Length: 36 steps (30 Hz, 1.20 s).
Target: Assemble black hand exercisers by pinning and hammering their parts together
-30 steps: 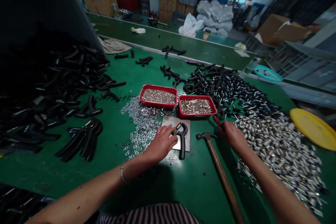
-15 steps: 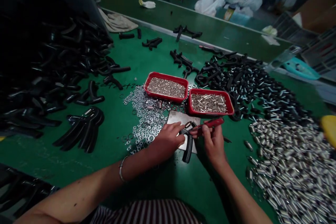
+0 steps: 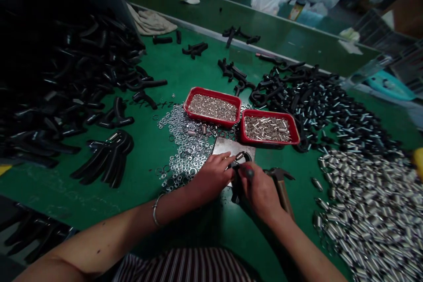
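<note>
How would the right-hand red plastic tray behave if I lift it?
The red plastic tray probably feels heavy for its size, holding many short silver metal pins. Its straight walls suggest stiffness. If tilted, the loose pins may slide over the low rim.

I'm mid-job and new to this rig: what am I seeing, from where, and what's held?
No robot here: these are a person's bare hands, seen by one head-worn camera looking forward and down. The left hand touches a black curved clamp-like part over a flat grey metal plate. The right hand grips a mostly hidden tool with a dark, rounded end. Around them on the green table lie red trays, silver rings, silver cylinders and a wooden-handled hammer.
</note>
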Motion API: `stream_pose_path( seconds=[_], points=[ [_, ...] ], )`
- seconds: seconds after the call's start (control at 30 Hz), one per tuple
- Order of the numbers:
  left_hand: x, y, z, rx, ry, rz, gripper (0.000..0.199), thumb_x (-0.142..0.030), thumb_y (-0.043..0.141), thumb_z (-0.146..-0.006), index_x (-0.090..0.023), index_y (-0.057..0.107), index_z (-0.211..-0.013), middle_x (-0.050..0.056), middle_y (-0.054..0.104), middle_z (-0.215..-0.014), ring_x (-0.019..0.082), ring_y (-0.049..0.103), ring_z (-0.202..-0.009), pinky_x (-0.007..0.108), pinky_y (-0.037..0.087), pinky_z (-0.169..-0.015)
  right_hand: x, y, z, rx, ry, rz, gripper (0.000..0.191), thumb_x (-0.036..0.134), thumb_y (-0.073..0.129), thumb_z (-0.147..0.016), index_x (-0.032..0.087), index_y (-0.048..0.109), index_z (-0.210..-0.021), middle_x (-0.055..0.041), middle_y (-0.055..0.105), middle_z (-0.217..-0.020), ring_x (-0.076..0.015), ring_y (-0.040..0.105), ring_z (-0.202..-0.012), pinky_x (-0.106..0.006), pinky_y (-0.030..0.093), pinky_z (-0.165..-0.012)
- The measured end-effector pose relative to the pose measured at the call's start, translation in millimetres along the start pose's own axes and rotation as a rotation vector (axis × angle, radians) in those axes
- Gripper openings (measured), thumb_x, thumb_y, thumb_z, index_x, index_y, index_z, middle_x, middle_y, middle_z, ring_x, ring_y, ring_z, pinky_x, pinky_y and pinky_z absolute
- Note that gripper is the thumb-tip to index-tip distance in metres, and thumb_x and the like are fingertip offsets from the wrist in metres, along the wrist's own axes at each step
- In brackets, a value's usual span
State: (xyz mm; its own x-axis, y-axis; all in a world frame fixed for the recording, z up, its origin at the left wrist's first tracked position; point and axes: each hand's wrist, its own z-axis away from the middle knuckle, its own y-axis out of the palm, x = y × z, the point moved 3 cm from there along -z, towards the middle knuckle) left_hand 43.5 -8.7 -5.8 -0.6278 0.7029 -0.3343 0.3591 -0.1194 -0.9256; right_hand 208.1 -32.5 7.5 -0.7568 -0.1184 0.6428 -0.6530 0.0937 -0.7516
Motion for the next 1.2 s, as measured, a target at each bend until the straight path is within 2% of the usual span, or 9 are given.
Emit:
stream_pose_path(
  seconds=[0.37,0.53,0.6,0.7,0.77,0.87,1.03,1.13,1.2],
  points=[
    [2.6,5.2,4.0,-0.106,0.045,0.075,0.019,-0.028,0.052,-0.097,-0.016,0.067,-0.094,0.012,0.058,-0.136,0.032,0.046,-0.133,0.05,0.041,-0.105,7.8,3.2,-16.6,-0.008,0.05,-0.048,0.021,0.042,0.042,-0.096,0.022,0.043,-0.102,-0.008,0.067,-0.078,-0.0256,0.066,-0.066,-0.031,0.046,-0.056],
    [3.4,4.2,3.9,-0.066,0.039,0.086,0.019,-0.029,0.053,-0.097,-0.017,0.067,-0.096,0.011,0.057,-0.137,0.031,0.044,-0.134,0.05,0.041,-0.105,2.3,-31.5,-12.1,-0.245,0.096,-0.255,0.026,0.043,0.037,-0.099,0.022,0.04,-0.115,-0.0087,0.071,-0.088,-0.0219,0.066,-0.066,-0.033,0.051,-0.063],
    [2.8,3.4,3.6,-0.048,0.033,0.082,0.019,-0.029,0.052,-0.097,-0.017,0.067,-0.094,0.011,0.057,-0.138,0.031,0.044,-0.135,0.049,0.041,-0.105,-20.8,-57.5,-6.0,-0.296,0.181,-0.076,0.033,0.046,0.042,-0.097,0.021,0.043,-0.119,-0.0107,0.072,-0.093,-0.0234,0.067,-0.069,-0.034,0.05,-0.063],
    [1.4,1.5,2.9,-0.033,0.023,0.061,0.021,-0.029,0.051,-0.098,-0.017,0.067,-0.093,0.011,0.057,-0.138,0.031,0.044,-0.134,0.049,0.041,-0.104,-67.6,-89.4,10.9,-0.087,0.304,0.369,0.036,0.047,0.047,-0.094,0.019,0.053,-0.116,-0.0109,0.071,-0.085,-0.0278,0.067,-0.072,-0.035,0.048,-0.063],
    [-0.3,0.7,2.7,-0.02,0.02,0.036,0.021,-0.029,0.051,-0.098,-0.017,0.067,-0.093,0.011,0.057,-0.138,0.031,0.045,-0.133,0.049,0.041,-0.102,-87.3,-101.9,30.6,0.009,0.239,0.601,0.038,0.043,0.043,-0.096,0.015,0.056,-0.119,-0.0163,0.07,-0.092,-0.031,0.067,-0.08,-0.04,0.049,-0.07],
    [-3.5,1.2,4.4,-0.014,0.013,-0.009,0.021,-0.028,0.05,-0.098,-0.017,0.067,-0.093,0.011,0.057,-0.138,0.032,0.045,-0.133,0.049,0.042,-0.1,-88.8,-100.8,69.3,0.044,0.096,0.723,0.044,0.045,0.043,-0.096,0.013,0.056,-0.122,-0.0231,0.064,-0.11,-0.0343,0.064,-0.094,-0.046,0.048,-0.081],
    [-9.3,3.6,11.9,-0.097,0.078,-0.09,0.018,-0.02,0.048,-0.098,-0.016,0.065,-0.092,0.01,0.052,-0.144,0.031,0.04,-0.137,0.053,0.034,-0.107,-73.4,-77.6,108.3,0.268,0.404,0.262,0.034,0.051,0.046,-0.093,0.019,0.058,-0.1,-0.01,0.066,-0.09,-0.0259,0.066,-0.076,-0.035,0.05,-0.065],
    [-10.1,4.2,14.0,-0.091,0.144,-0.106,0.016,-0.016,0.048,-0.098,-0.016,0.063,-0.097,0.008,0.055,-0.142,0.028,0.043,-0.134,0.05,0.036,-0.104,-55.6,-76.4,97.4,0.309,0.522,-0.154,0.036,0.054,0.041,-0.095,0.022,0.055,-0.102,-0.0017,0.064,-0.079,-0.0199,0.062,-0.064,-0.03,0.05,-0.057],
    [-9.2,4.3,13.2,-0.061,0.155,-0.114,0.015,-0.017,0.048,-0.098,-0.016,0.063,-0.099,0.009,0.057,-0.14,0.027,0.047,-0.13,0.048,0.04,-0.099,-38.6,-78.0,80.3,0.303,0.471,-0.276,0.037,0.054,0.042,-0.095,0.024,0.051,-0.114,-0.0005,0.064,-0.084,-0.0181,0.061,-0.062,-0.028,0.048,-0.055]
  ],
)
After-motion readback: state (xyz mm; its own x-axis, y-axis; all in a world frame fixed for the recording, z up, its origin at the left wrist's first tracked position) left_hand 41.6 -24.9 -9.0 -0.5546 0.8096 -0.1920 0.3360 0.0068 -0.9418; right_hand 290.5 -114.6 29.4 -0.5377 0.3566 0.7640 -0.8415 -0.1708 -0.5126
